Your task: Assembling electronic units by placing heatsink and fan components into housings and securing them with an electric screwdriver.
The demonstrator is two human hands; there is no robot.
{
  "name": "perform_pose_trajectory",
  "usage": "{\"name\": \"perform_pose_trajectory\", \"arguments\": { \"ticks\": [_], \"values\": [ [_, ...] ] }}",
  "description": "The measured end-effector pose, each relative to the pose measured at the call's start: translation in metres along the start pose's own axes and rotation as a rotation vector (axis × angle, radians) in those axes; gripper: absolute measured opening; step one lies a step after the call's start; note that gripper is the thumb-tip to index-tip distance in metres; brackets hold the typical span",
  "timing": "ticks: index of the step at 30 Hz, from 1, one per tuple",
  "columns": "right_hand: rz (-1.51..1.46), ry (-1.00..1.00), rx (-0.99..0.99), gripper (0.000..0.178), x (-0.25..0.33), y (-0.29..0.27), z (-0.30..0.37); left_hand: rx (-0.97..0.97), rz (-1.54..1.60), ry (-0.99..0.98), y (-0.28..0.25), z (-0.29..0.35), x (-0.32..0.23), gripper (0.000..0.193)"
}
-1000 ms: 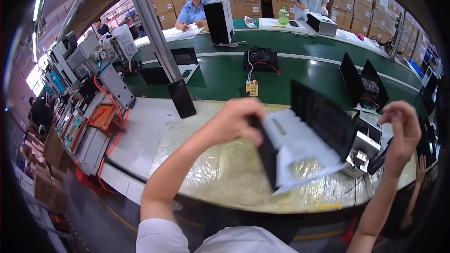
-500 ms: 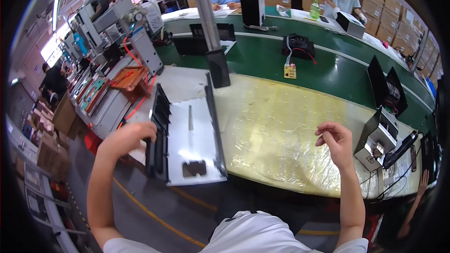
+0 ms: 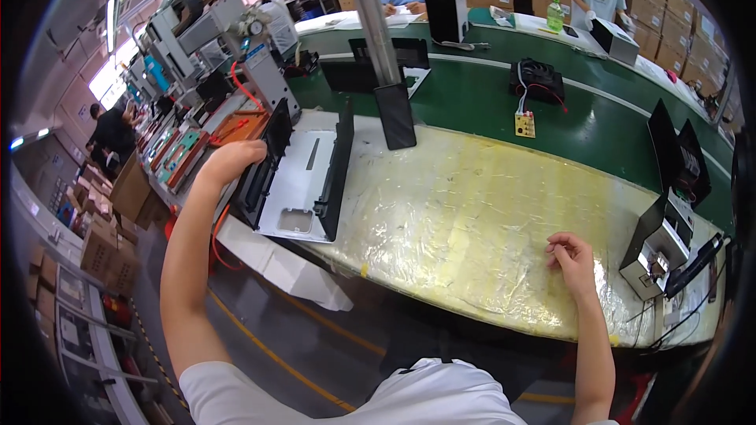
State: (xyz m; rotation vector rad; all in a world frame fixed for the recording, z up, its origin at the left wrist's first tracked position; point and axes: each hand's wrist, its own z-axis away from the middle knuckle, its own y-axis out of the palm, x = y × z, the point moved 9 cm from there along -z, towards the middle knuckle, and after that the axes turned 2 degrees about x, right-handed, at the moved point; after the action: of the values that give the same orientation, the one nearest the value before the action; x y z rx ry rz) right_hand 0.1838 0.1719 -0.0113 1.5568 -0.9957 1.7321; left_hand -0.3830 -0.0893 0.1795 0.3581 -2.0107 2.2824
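Note:
A U-shaped casing (image 3: pixel 302 181) with a white inner face and black upright sides sits at the left end of the padded worktable. My left hand (image 3: pixel 239 160) is closed on the upper edge of its left black side; the fingertips are partly hidden. A long slot and a squarish cut-out show in the casing's white face. My right hand (image 3: pixel 573 260) hovers over the right part of the yellowish table cover (image 3: pixel 457 212), its fingers loosely bent, apart from the thumb, and holding nothing.
A metal post (image 3: pixel 378 24) rises behind the casing. On the green conveyor (image 3: pixel 472 71) lie a black fan unit (image 3: pixel 539 80) and a small yellow board (image 3: pixel 524 124). A metal fixture (image 3: pixel 654 248) with cables stands at right. Press machines line the left. Two people sit or stand across.
My left hand has shifted the casing away from me, farther onto the table's left end. My right hand has moved slightly nearer to me. The view has also shifted.

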Motion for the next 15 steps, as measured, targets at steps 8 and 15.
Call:
{"name": "perform_pose_trajectory", "arguments": {
  "ticks": [8,15],
  "values": [
    [-0.046,0.038,-0.014,0.017,0.005,0.006,-0.002,-0.483,0.015,-0.062,-0.017,-0.018,-0.018,0.013],
    [-0.030,0.097,0.028,0.019,0.008,0.012,-0.003,-0.312,0.434,-0.439,0.025,-0.057,-0.083,0.049]
  ]
}}
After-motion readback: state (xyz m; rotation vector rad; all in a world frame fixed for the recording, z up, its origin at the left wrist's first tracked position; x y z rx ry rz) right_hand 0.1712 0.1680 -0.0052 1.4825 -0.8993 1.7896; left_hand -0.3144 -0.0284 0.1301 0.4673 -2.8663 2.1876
